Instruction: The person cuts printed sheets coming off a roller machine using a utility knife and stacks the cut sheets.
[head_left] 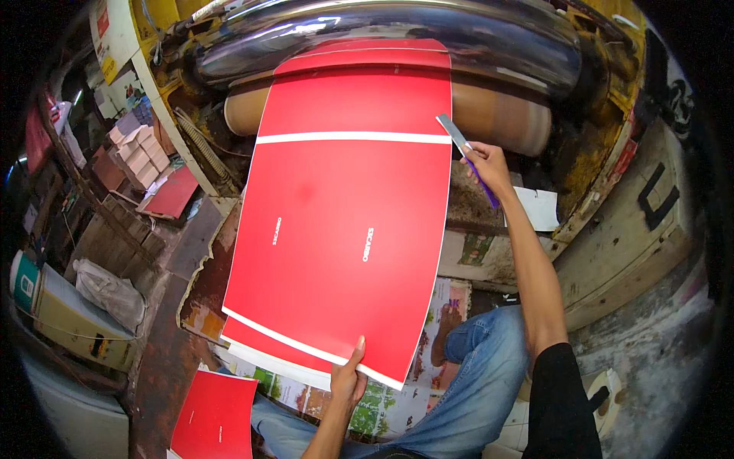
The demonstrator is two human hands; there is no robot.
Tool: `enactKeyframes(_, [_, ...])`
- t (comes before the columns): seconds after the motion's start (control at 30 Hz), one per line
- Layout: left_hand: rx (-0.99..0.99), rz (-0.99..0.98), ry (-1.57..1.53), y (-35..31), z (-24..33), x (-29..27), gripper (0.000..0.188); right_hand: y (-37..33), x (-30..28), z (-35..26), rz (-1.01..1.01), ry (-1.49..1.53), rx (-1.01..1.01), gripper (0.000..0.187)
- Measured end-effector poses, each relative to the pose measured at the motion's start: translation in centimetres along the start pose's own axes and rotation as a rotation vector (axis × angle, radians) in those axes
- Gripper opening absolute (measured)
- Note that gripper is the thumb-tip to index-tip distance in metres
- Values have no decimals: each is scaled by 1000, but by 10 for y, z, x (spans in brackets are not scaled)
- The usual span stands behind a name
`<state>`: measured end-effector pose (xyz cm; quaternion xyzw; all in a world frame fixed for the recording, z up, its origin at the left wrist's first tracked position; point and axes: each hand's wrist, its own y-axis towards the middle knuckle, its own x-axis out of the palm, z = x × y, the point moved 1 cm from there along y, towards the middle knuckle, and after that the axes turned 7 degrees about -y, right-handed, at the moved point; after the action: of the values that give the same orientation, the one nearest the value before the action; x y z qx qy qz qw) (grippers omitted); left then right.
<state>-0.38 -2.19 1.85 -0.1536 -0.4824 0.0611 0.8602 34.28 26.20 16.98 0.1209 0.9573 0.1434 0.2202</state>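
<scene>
A long red printed sheet [336, 191] hangs down from the machine's rollers, a white band crossing it near the top and white margins at its lower edge. My left hand [349, 381] pinches that lower edge near its right corner, thumb on top. Another red sheet shows partly beneath it. In my right hand [487, 164] is a utility knife [479, 176] with a purple handle and a wide metal blade. The blade points up and left, its tip by the sheet's right edge, just above the white band. Whether it touches the sheet, I cannot tell.
Above, a shiny metal roller [520, 46] and a brown roller [505, 115] sit in a yellow frame [612, 145]. A smaller red sheet [218, 417] lies at lower left. Stacked pale blocks [141, 157] stand at left. A beige cabinet [627, 214] stands at right.
</scene>
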Motion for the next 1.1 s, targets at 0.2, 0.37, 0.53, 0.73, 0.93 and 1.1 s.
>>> enactKeyframes(0.2, [-13, 103, -31, -32, 15, -11, 43, -44, 20, 6, -144, -97, 34, 23])
enactKeyframes(0.37, [-49, 122, -39, -52, 15, -37, 45, -62, 15, -14, 336, -582, -408, 33])
enactKeyframes(0.53, [42, 158, 104, -69, 15, -42, 46, -47, 16, -29, 37, -841, -683, 68])
enactKeyframes(0.73, [-55, 258, 279, -106, 45, -156, 54, -21, 28, -47, -275, -745, -661, 40])
enactKeyframes(0.93, [19, 402, 150, -81, 45, -228, 62, -66, 61, -62, -250, -631, -542, 30])
enactKeyframes(1.1, [99, 414, 185, 18, 35, -233, 65, -93, 51, -72, -290, -619, -405, 37])
